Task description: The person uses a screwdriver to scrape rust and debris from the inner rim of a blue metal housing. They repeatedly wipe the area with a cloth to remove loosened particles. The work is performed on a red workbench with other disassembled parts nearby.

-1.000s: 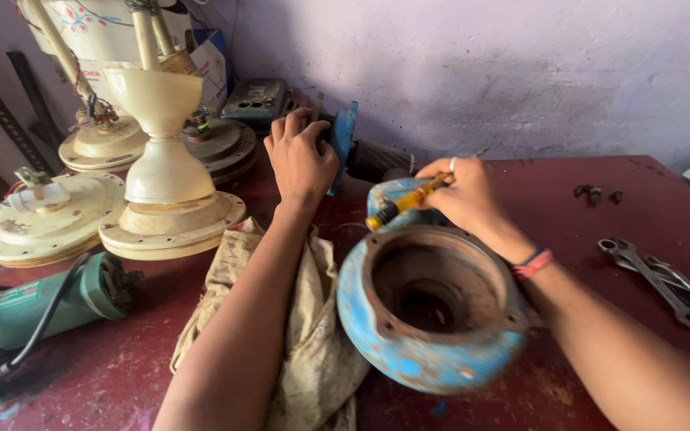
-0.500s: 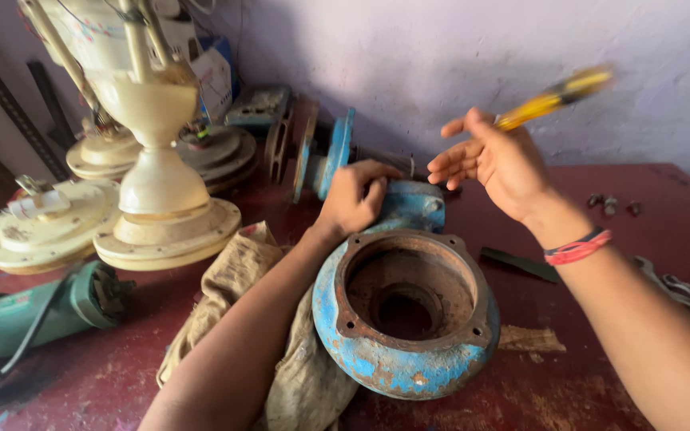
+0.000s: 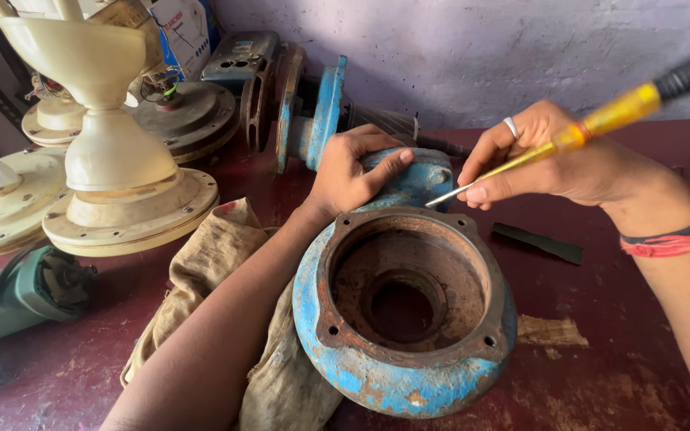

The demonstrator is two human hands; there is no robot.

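At nine o'clock a green grinder [image 3: 21, 291] lies beside cream fan parts [image 3: 109, 172], and a tan cloth [image 3: 217, 263] runs under our left forearm. At the centre of the red bench [image 3: 624, 367] the blue housing [image 3: 405, 315] sits tilted on that cloth, its rusty open mouth facing us.

Our left hand [image 3: 353, 172] is at twelve o'clock of the housing, fingers curled and pressed over the blue box on top, thumb along its front edge. We judge this grip should stay firm, since the rounded casting looks likely to roll on the loose cloth.

Our right hand [image 3: 553, 160] is at one o'clock, pinching the screwdriver [image 3: 553, 148] between thumb and fingers low on the shaft; its metal tip touches the right side of the box, and the yellow handle sticks out blurred toward two o'clock. We would seat the tip squarely before pushing, keep the shaft in line with the force, and keep our left thumb out of its path in case it slips. A dark strip [image 3: 538, 242] lies at three o'clock.
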